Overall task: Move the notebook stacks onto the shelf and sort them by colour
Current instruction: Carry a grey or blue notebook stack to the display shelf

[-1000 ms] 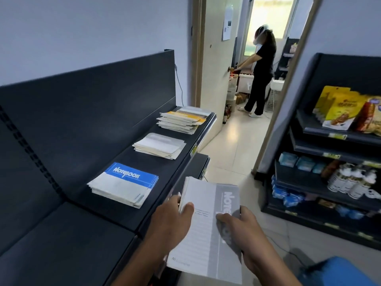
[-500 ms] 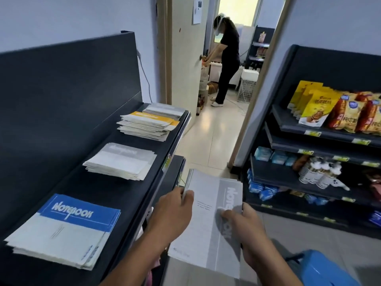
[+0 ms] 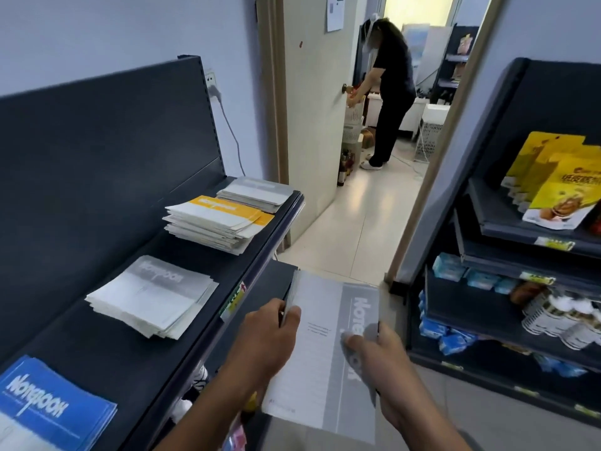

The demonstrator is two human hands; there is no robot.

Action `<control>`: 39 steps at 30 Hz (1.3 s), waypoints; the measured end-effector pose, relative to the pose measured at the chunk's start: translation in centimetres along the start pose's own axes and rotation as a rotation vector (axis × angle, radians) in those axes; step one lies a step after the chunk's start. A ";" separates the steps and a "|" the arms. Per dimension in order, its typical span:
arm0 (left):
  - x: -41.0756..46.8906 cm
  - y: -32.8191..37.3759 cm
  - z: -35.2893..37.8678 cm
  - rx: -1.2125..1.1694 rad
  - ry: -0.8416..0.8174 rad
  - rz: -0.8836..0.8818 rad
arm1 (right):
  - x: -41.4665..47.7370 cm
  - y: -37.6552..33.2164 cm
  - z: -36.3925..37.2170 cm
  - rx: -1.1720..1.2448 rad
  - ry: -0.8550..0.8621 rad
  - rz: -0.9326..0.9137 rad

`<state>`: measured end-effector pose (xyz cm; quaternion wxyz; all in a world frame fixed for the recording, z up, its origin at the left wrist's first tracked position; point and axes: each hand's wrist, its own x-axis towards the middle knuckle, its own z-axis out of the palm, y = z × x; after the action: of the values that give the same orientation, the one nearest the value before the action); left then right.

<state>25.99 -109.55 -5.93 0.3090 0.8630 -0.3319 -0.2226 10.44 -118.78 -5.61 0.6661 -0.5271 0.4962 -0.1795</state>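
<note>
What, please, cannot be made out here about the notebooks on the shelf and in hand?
Head view only.
- Blue stack: cut off by the frame's bottom-left corner.
- Held grey notebooks: count hidden under the top cover; small print blurred.
- Far grey stack: partly hidden behind the orange stack.

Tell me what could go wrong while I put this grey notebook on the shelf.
1. Grey lies in two places on the shelf, the near grey pile and the far grey pile; adding to either leaves the colour split.
2. The orange pile is splayed near the front edge; a knock might slide notebooks off.
3. Your left hand and right hand hold the notebook only at its sides, off the shelf; it could slip.
</note>
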 end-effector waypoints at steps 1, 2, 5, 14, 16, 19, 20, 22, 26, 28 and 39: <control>0.8 0.1 0.0 -0.016 0.015 -0.012 | 1.2 -0.4 0.0 -0.019 -0.018 0.004; 1.6 0.2 -0.1 -0.020 0.033 -0.022 | 2.3 -0.9 0.1 -0.032 -0.037 -0.006; 4.4 0.2 -1.5 -0.010 0.101 -0.073 | 6.0 -3.1 1.3 -0.125 -0.106 -0.050; 8.9 -6.2 -10.0 -0.180 0.375 -0.317 | 13.9 -10.3 13.6 -0.398 -0.443 -0.209; 8.7 -8.2 -11.5 -0.199 0.455 -0.398 | 15.1 -11.0 17.2 -0.466 -0.552 -0.244; 7.9 -10.6 -13.6 -0.258 0.573 -0.506 | 15.6 -11.9 22.3 -0.558 -0.676 -0.278; 7.6 -11.4 -14.2 -0.256 0.611 -0.539 | 15.7 -12.1 23.9 -0.594 -0.701 -0.298; 7.3 -12.8 -15.2 -0.255 0.682 -0.600 | 16.3 -12.0 27.2 -0.663 -0.753 -0.347; 7.5 -14.7 -15.5 -0.197 0.766 -0.741 | 17.7 -11.3 32.0 -0.858 -0.838 -0.467; 8.0 -15.6 -15.0 -0.150 0.787 -0.792 | 18.4 -11.1 33.3 -0.922 -0.872 -0.509; 10.1 -16.9 -11.1 0.080 0.808 -0.974 | 21.1 -9.0 35.4 -1.302 -0.924 -0.753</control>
<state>46.74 -102.44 -11.39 0.2406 0.9419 0.2337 0.0182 52.48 -119.72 -9.31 0.2642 -0.9504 -0.0255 0.1621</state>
